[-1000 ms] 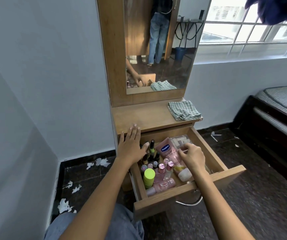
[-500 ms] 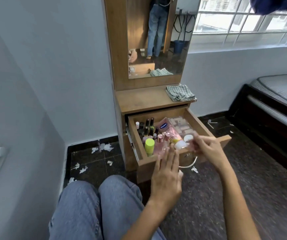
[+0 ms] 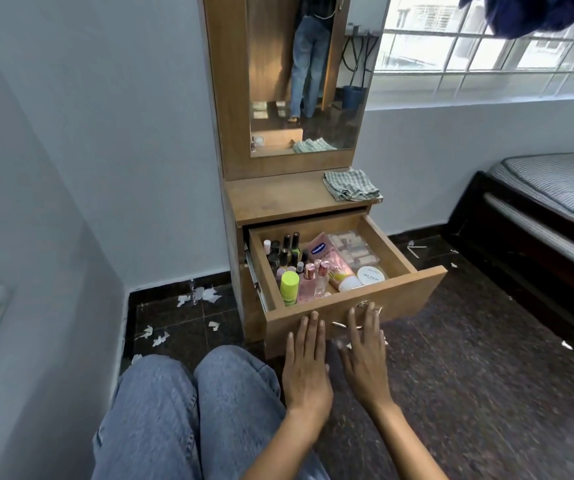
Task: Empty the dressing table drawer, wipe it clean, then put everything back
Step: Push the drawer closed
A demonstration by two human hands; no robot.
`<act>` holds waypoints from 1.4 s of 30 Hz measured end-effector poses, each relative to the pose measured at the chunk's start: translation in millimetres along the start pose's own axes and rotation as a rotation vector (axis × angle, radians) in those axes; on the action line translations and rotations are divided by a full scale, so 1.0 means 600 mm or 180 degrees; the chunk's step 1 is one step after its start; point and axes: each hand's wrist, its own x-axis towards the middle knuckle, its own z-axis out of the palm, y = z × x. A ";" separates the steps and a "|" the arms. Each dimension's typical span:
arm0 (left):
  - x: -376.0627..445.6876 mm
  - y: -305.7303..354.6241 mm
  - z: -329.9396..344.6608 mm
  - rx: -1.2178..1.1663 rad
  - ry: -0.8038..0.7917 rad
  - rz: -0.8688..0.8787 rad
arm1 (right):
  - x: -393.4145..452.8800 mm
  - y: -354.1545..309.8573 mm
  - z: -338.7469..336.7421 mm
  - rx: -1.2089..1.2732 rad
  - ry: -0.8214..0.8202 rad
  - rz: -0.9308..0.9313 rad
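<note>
Drawer [image 3: 396, 292] front just beyond both hands' fingertips [image 3: 313, 315].

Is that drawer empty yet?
No, the open drawer is full: bottles, a pink tube and a white jar lie inside.

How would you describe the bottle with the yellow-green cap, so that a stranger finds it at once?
Look into the open wooden drawer under the mirror. At its front left corner stands a bottle with a wide yellow-green cap, just left of the pink bottles with rose-gold caps. No other cap in the drawer has that bright lime colour.
</note>
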 end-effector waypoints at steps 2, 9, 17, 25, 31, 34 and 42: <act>0.006 -0.005 0.006 -0.0075 0.0064 0.0034 | 0.006 0.001 0.005 -0.0068 -0.0009 -0.0026; 0.049 -0.024 0.012 -0.0032 0.0115 0.0005 | 0.053 0.002 0.018 -0.0159 -0.0080 -0.0112; 0.144 -0.069 -0.005 0.0394 0.0136 -0.0084 | 0.160 -0.010 0.057 -0.0355 -0.0303 -0.0088; 0.250 -0.113 -0.025 0.0512 0.0093 -0.0142 | 0.278 -0.030 0.095 -0.0527 -0.0457 -0.0095; 0.316 -0.143 -0.025 0.0837 0.0038 -0.0208 | 0.349 -0.046 0.122 -0.0586 -0.0537 -0.0066; 0.340 -0.156 -0.023 0.0855 -0.0004 -0.0231 | 0.373 -0.053 0.133 -0.0538 -0.0488 -0.0083; 0.334 -0.166 -0.023 0.0542 0.0140 0.0076 | 0.376 -0.060 0.128 -0.0589 -0.0460 -0.0104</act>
